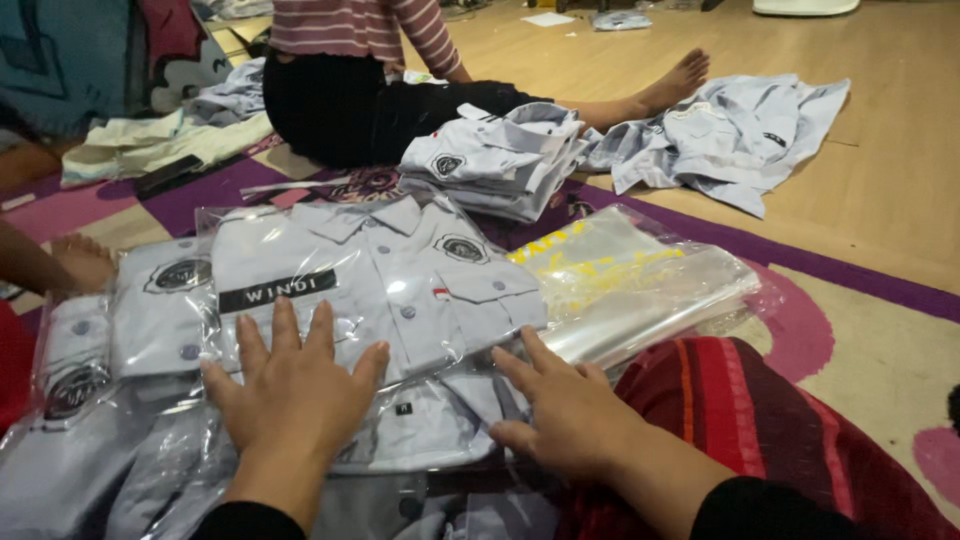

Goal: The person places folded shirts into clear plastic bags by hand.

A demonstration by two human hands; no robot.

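Clear-bagged shirt (380,290) pressed flat under left hand (295,385) and right hand (570,410)

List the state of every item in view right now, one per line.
Left hand: flat on bagged shirt.
Right hand: flat on bag's edge.
Bagged shirt: folded, inside clear bag.
Empty bags: stacked, flat.
Folded shirts: piled, unbagged.
Loose shirt: unfolded, crumpled on floor.

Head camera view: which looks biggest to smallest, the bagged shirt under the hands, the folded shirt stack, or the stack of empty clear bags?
1. Bagged shirt, though it lies nearest the camera.
2. and 3. Stack of empty clear bags and folded shirt stack look alike; unranked.
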